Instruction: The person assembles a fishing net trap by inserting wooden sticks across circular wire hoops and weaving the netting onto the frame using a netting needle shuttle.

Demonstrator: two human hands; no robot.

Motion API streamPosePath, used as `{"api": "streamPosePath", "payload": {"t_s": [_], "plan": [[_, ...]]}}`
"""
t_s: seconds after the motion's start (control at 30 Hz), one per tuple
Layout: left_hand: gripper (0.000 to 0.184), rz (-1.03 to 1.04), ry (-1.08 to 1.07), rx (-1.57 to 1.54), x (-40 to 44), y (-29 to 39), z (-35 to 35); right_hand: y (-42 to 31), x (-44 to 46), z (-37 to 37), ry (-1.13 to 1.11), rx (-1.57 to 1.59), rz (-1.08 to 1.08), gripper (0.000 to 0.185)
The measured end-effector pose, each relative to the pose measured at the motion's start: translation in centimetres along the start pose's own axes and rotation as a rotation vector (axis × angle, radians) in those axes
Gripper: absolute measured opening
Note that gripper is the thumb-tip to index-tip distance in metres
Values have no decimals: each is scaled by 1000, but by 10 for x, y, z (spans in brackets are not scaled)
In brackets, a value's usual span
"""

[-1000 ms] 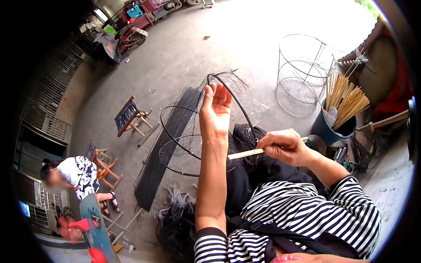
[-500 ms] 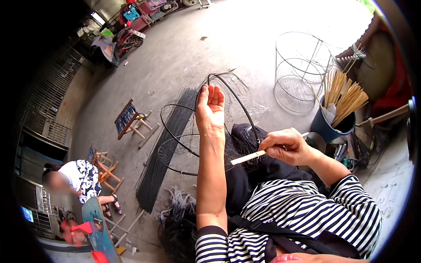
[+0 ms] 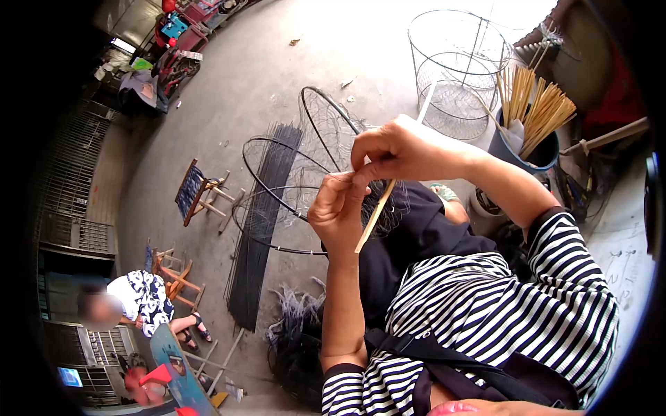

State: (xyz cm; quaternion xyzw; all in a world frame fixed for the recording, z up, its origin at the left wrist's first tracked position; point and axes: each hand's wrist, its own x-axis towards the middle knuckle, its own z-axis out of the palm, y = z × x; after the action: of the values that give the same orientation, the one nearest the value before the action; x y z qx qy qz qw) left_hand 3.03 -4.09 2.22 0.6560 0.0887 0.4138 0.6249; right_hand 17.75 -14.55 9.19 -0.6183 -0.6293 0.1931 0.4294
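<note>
Net [image 3: 311, 152] w/ black hoops [image 3: 274, 197] is just in front of the person's lap, past the L hand, above mid-floor; can't tell if it touches the floor [image 3: 222, 83]. R hand [image 3: 390, 151] is closed on a flat stick [image 3: 375, 216], lower end slanting down past the L hand, upper end poking out behind the knuckles. L hand [image 3: 338, 203] has thumb & fingers pinched tog., tips up against the R hand's; can't tell what's btwn them, too small. On the floor: bundle of black rods [image 3: 257, 243] L of the hoops, folding stool [image 3: 198, 191] twd the L edge, wire-and-net cage [image 3: 461, 73] standing nr the bright top edge, blue bucket [image 3: 538, 149] of thin sticks [image 3: 538, 114] by the R edge. Another person [image 3: 142, 295], in white & dark patterned clothes, sits nr the floor's lower L corner.
</note>
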Motion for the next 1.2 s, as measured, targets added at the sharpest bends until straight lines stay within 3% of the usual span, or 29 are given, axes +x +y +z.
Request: {"api": "streamPosePath", "payload": {"t_s": [0.17,0.3,0.6,0.73,0.93,1.07,1.1,1.2], "plan": [[7,-267,157,-394,-16,-24,-1,9,5,12,208,1,27,17],[11,-282,203,-449,-17,-26,0,12,4,16,293,29,75,19],[33,-186,-5,-379,5,-2,-10,11,1,20,257,26,3,13],[17,-189,48,-250,1,-14,-14,13,2,23,292,37,21,16],[7,-277,206,-599,-9,-22,-11,18,6,27,385,212,197,25],[8,-143,174,-715,-7,-14,-5,22,7,28,345,343,292,28],[10,-179,208,-720,-4,-11,-4,20,8,26,328,373,318,28],[10,-323,14,-966,-1,-22,-17,19,6,25,317,433,334,29]]}}
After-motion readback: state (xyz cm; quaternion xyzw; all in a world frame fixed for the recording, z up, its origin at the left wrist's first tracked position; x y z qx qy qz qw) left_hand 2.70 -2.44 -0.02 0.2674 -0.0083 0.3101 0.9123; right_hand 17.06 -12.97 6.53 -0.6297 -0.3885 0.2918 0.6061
